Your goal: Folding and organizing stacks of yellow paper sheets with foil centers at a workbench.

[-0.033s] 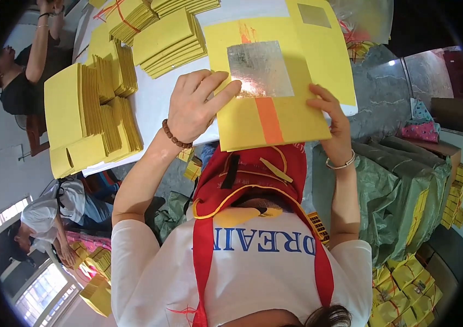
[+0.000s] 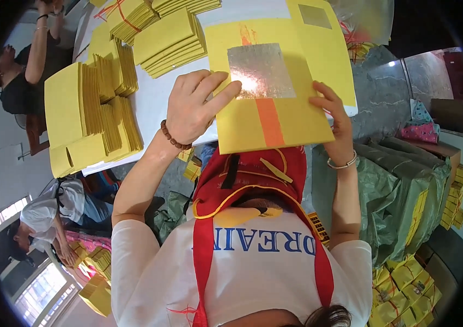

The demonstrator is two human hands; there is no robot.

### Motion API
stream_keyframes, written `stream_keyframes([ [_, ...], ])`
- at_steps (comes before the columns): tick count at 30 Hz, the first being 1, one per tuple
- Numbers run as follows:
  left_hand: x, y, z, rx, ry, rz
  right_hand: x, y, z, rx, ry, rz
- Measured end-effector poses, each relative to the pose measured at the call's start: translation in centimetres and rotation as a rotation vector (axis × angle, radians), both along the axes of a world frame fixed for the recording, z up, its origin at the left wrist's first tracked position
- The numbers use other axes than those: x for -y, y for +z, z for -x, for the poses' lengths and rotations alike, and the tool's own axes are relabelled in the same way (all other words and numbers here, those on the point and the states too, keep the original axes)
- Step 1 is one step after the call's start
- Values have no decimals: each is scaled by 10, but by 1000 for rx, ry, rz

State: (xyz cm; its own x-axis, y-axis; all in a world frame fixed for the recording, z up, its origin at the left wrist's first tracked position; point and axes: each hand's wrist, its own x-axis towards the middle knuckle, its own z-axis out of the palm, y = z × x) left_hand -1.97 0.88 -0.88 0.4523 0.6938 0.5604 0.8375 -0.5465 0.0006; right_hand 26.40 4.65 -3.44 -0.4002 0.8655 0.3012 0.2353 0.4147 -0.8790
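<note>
A small stack of yellow paper sheets (image 2: 242,125) is held between my two hands, over the near edge of the table. On its top sheet are a shiny silver foil square (image 2: 267,71) and an orange stripe below it. My left hand (image 2: 196,103) grips the left edge, thumb or finger reaching over the top near the foil. At the right edge, my right hand (image 2: 335,117) has its fingers curled round the sheets. Behind lies more yellow paper (image 2: 327,49) with a similar silver square, partly covered by the held stack.
Folded yellow paper bundles (image 2: 169,43) and upright stacks (image 2: 65,103) fill the table's left side. Green-wrapped piles (image 2: 400,180) stand at the right, tied yellow bundles (image 2: 406,289) below them. Two other people are at the left, one handling yellow bundles (image 2: 98,261).
The held stack has tilted slightly and its lower edge has shifted a little down. My right hand has moved slightly with it.
</note>
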Motion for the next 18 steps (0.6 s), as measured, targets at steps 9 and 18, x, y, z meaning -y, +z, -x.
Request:
stream_keyframes([
  [9, 50, 8, -5, 156, -159, 196, 13, 27, -8, 259, 252, -282],
  [18, 51, 7, -12, 656, 18, 665, 24, 12, 4, 186, 6, 181],
])
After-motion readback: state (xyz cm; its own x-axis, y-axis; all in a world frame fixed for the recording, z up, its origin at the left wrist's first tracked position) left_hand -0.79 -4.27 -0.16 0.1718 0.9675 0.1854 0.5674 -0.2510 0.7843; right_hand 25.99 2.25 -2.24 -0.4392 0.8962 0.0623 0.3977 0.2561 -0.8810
